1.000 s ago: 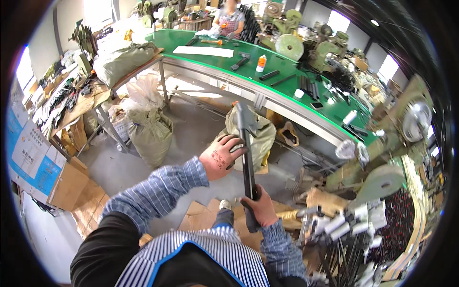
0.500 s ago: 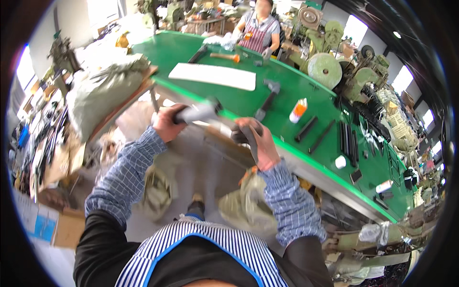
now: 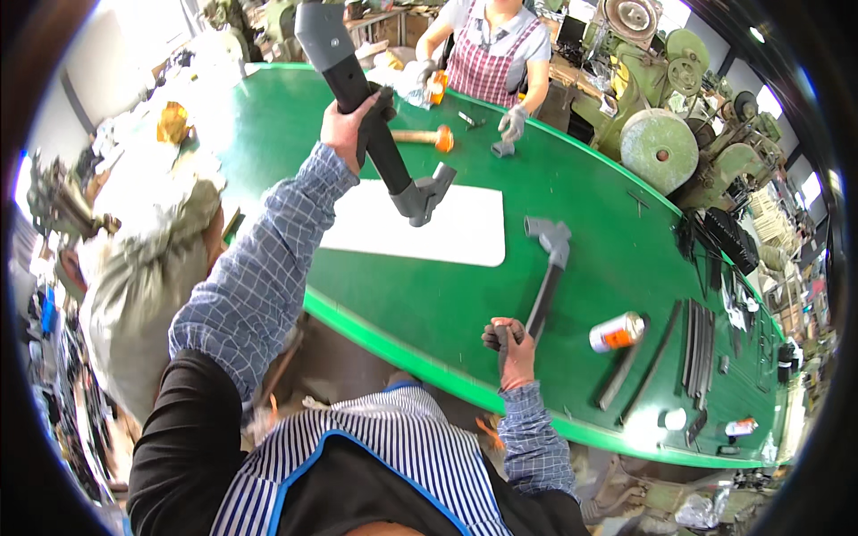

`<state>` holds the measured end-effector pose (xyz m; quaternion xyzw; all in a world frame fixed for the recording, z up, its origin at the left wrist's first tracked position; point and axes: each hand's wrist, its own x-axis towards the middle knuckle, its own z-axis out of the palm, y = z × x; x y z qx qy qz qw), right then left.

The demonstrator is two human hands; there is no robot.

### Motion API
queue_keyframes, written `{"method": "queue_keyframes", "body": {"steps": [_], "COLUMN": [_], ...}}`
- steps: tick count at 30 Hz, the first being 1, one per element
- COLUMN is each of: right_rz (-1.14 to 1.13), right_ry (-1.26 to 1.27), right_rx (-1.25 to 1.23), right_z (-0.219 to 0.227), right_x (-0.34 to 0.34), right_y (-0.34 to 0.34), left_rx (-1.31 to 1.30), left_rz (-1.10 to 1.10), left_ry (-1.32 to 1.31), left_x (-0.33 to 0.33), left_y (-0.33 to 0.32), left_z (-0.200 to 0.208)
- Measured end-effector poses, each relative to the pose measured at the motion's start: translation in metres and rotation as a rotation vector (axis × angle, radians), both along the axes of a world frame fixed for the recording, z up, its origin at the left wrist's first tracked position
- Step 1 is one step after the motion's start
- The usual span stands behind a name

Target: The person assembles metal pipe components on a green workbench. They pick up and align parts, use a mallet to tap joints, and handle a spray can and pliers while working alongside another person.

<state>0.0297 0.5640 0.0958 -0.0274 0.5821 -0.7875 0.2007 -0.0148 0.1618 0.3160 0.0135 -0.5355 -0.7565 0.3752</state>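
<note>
My left hand (image 3: 350, 130) is closed around a black tube (image 3: 387, 159), raised over the far part of the green table. The tube has a grey elbow fitting (image 3: 323, 37) on its upper end and a branched grey fitting (image 3: 424, 196) on its lower end. Near the table's front edge, my right hand (image 3: 511, 350) has curled fingers, dark at the tips. It covers the near end of a second black tube (image 3: 545, 297), which lies on the table with a grey branched fitting (image 3: 552, 236) at its far end. What those fingers hold, if anything, is hidden.
A white board (image 3: 456, 234) lies on the green table (image 3: 429, 308). A mallet (image 3: 444, 138) is beyond it. Across the table, a co-worker's gloved hand (image 3: 513, 123) is above a grey fitting (image 3: 503, 150). To the right are a spray can (image 3: 617, 331) and several black strips (image 3: 699, 348).
My left hand has swung up and outward over the table with the tube and fittings. My right hand has moved away from the left, onto the second tube's near end. The view has shifted.
</note>
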Motion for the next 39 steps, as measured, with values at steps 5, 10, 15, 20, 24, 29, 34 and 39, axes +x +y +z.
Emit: {"method": "queue_keyframes", "body": {"steps": [5, 10, 15, 20, 24, 29, 34, 39], "right_rz": [0.099, 0.127, -0.038, -0.160, -0.236, -0.268, -0.334, -0.305], "right_ry": [0.124, 0.145, 0.068, -0.091, 0.010, -0.002, -0.024, 0.065], "right_rx": [0.110, 0.147, 0.322, 0.337, 0.461, 0.360, 0.216, 0.366], "right_z": [-0.005, -0.018, -0.046, -0.058, -0.057, -0.046, -0.040, -0.009], "right_x": [-0.110, -0.192, -0.204, -0.162, -0.144, -0.144, -0.142, -0.137], "right_y": [-0.134, -0.201, -0.190, -0.168, -0.169, -0.180, -0.187, -0.199], "left_rx": [0.056, -0.008, -0.083, 0.075, 0.048, 0.068, -0.004, -0.681], "left_rz": [-0.041, -0.066, 0.055, -0.060, -0.058, -0.092, 0.101, 0.351], "left_ry": [0.008, 0.176, -0.032, 0.233, 0.352, 0.155, 0.148, -0.052], "left_x": [-0.148, -0.233, -0.259, -0.269, -0.253, -0.232, -0.236, -0.230], "left_y": [-0.067, -0.119, -0.134, -0.153, -0.171, -0.166, -0.180, -0.174], "left_z": [0.021, 0.022, -0.023, -0.041, -0.029, -0.045, -0.027, -0.016]}}
